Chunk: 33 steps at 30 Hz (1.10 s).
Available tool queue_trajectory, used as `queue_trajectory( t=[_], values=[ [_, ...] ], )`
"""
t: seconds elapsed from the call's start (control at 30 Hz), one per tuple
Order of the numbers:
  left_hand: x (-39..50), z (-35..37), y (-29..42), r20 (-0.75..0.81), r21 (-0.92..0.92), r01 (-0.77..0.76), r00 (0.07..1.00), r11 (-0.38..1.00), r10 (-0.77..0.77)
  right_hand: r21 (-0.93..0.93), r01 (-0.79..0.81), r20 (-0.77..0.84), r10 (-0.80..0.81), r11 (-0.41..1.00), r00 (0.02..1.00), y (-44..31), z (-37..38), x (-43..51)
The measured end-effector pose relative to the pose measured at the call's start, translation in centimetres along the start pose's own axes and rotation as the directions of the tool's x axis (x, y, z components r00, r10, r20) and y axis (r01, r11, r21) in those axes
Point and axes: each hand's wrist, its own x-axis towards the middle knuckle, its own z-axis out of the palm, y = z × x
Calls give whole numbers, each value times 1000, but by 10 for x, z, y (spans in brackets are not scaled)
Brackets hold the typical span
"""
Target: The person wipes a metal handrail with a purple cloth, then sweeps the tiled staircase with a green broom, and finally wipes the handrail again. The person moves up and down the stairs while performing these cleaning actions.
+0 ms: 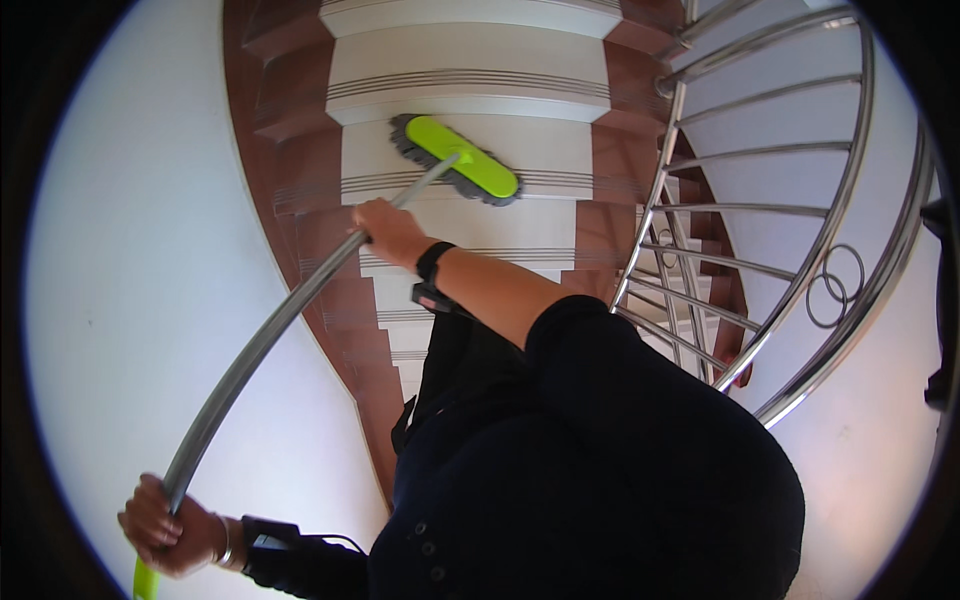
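A flat mop with a metal pole (pixel 259 349) slants from the lower left up to the stairs. Near the pole's upper end, by its green grip (pixel 145 581), my left hand (pixel 171 526) is wrapped around it. My right hand (pixel 390 231) grips the same pole lower down, closer to the head. The lime-green mop head (pixel 461 156), edged with grey fringe (pixel 405 142), lies at an angle on a pale stair tread (pixel 540 142). Part of the fringe reaches over the grooved lines at that tread's edge.
Pale steps with red-brown side bands (pixel 622 157) run above and below the mop head. A stainless-steel railing (pixel 847 161) with horizontal bars and ring ornaments curves along the right. On the left stands a white wall (pixel 150 247) bordered by red-brown skirting (pixel 247 142).
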Motion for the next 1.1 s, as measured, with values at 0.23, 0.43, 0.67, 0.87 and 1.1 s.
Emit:
queue_trajectory(
  t=[0.23,0.43,0.67,0.87,1.1],
  values=[
    [21,89,-90,256,-210,152,962,966,-96,-65,-272,-301,241,960,923,88,-101,-82],
    [43,176,-194,484,-254,305,861,918,-152,-95,-395,-523,292,914,801,160,-178,-136],
    [25,244,-256,668,-234,495,707,837,-232,-47,-541,-706,355,840,613,214,-225,-177],
    [28,185,-196,495,-166,388,828,907,-264,-67,-444,-644,301,894,703,177,-168,-156],
    [56,94,-34,388,-155,271,901,950,-194,105,-238,-376,260,966,889,41,-59,-81]
  ],
)
